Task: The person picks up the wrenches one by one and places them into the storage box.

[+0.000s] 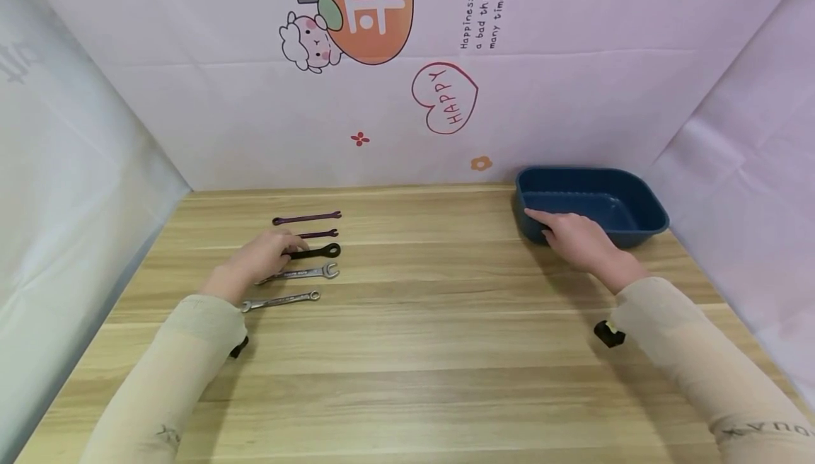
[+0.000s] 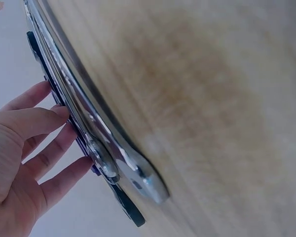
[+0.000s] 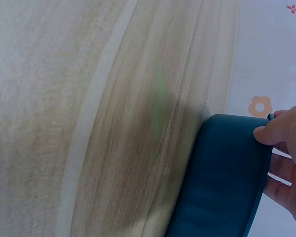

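In the head view my left hand [image 1: 270, 252] reaches over a row of wrenches and pinches the black ratchet wrench [image 1: 316, 253] near its left part. The left wrist view has the thumb and fingertips [image 2: 59, 111] at that dark wrench, its middle hidden behind silver ones. Two purple wrenches [image 1: 308, 218] lie on the far side of it. Nearer me are a silver open-ended wrench [image 1: 308, 273], partly under the hand, and a smaller silver combination wrench [image 1: 283, 301]. My right hand [image 1: 579, 238] grips the left front rim of a blue plastic basin [image 3: 222, 168], thumb outside, fingers inside.
The wooden table [image 1: 407, 351] holds the wrenches at left and the basin at far right. A white printed cloth [image 1: 547, 96] stands behind as a wall, with more cloth on both sides. Black wrist devices [image 1: 609, 334] hang under the sleeves.
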Tool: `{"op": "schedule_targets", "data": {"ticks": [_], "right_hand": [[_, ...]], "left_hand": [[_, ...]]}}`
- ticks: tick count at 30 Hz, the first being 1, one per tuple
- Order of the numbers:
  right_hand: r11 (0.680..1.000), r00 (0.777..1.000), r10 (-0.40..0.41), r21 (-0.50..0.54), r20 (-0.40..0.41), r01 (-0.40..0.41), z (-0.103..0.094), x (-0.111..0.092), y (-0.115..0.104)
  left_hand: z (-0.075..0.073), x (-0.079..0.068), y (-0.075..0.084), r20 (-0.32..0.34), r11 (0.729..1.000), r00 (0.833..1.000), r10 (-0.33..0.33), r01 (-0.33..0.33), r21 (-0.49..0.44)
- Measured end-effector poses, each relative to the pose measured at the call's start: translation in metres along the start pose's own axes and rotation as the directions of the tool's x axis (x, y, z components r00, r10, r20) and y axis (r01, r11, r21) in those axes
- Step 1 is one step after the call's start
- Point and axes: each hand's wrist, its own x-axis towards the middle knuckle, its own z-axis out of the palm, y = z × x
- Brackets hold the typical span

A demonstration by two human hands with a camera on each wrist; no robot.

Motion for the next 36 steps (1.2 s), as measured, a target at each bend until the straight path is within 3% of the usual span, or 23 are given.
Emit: {"op": "schedule_targets", "data": {"ticks": [36], "right_hand": [[0.995, 0.995, -0.098, -0.012, 0.016, 0.098, 0.002, 0.000, -0.024]], "left_hand": [[-0.002, 0.001, 0.002, 0.014, 1.000, 1.000, -0.011, 0.011, -0.021]]}}
